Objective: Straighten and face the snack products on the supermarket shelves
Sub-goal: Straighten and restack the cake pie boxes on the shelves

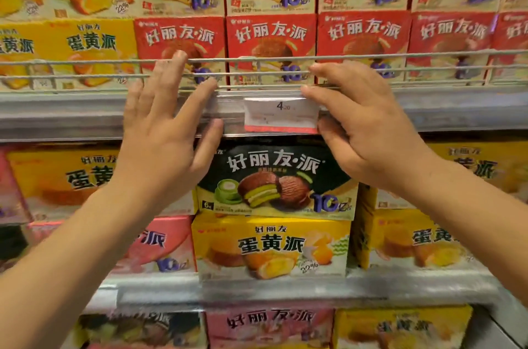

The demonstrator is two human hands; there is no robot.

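Red pie boxes [271, 43] stand in two stacked rows on the upper shelf behind a wire rail [428, 56]. Below, a dark green pie box [274, 180] lies on a yellow egg-yolk pie box [271, 246]. My left hand [165, 131] is raised in front of the upper shelf edge, fingers straight and spread, fingertips at the wire rail. My right hand [363, 120] is raised at the same height, fingers extended toward the left, fingertips at the rail and at the right end of the price tag [281, 114]. Neither hand holds a box.
Yellow boxes [85, 43] fill the upper shelf's left part and flank the middle shelf [428, 237]. A pink box [163, 243] lies at the middle shelf's left. The metal shelf edge [457, 108] runs across. More boxes [268, 323] sit on the bottom shelf.
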